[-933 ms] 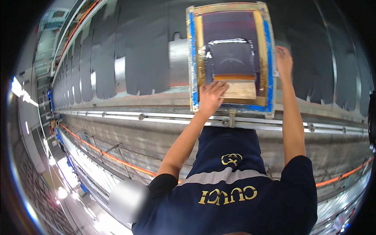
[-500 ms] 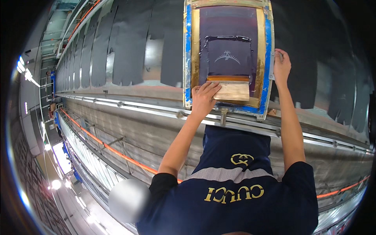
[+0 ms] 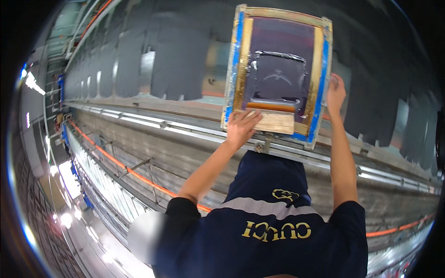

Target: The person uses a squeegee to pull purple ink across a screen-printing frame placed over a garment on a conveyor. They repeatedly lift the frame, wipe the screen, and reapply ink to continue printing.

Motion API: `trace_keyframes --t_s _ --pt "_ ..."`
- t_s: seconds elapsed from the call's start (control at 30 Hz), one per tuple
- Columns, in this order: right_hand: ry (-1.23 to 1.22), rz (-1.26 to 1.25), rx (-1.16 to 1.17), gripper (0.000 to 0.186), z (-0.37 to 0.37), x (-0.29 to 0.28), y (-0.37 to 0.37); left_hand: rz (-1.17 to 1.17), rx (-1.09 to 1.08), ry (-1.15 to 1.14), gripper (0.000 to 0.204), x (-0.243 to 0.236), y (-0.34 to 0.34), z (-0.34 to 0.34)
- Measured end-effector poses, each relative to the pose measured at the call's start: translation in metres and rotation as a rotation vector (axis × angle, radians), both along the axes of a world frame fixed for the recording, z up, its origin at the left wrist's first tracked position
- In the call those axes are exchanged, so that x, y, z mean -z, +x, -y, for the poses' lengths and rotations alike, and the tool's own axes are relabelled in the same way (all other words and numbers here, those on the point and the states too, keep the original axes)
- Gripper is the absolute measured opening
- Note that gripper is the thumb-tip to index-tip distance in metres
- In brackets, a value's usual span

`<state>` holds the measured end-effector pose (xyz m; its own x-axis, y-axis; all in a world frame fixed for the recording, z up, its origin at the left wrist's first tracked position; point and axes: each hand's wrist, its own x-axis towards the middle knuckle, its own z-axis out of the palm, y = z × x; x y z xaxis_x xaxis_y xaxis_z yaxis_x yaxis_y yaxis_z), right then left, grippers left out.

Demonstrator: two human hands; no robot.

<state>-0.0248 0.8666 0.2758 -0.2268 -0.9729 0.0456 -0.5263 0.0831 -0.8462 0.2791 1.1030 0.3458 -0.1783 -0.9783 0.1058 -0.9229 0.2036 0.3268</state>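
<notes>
A screen-printing frame point(image 3: 321, 78) with blue-taped sides lies before me over the long table. Its dark purple mesh point(image 3: 280, 37) carries a glossy rectangular outline of dark ink point(image 3: 280, 54) around a pale curved design point(image 3: 277, 76). At the near end of the mesh rests a squeegee point(image 3: 276, 123) with a wooden handle and an amber blade. My left hand point(image 3: 243, 128) is closed on the handle's left end, thumb hidden. My right hand point(image 3: 336, 95) grips the frame's right side, its fingertips partly hidden at the edge.
Dark flat panels point(image 3: 185, 60) run along the table, with bare shiny patches between some. A metal rail point(image 3: 185, 129) edges the table's near side, with a bracket point(image 3: 260, 147) below the frame. Beyond the aisle, an orange tube point(image 3: 139, 176) runs along another table.
In the picture the frame has shifted right and down and now sits more slanted, both hands moving with it. A shiny ridge of ink now shows just beyond the squeegee blade.
</notes>
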Motion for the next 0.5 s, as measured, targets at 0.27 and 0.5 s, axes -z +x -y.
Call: trace_keyframes --t_s 0.27,0.5 --pt "-0.207 -0.623 -0.217 0.032 -0.001 -0.036 -0.015 0.052 0.005 -0.042 0.058 0.024 0.0 0.04" --pt "-0.111 -0.56 -0.735 0.044 0.004 -0.102 0.059 -0.091 -0.044 -0.148 0.039 -0.003 0.014 0.192"
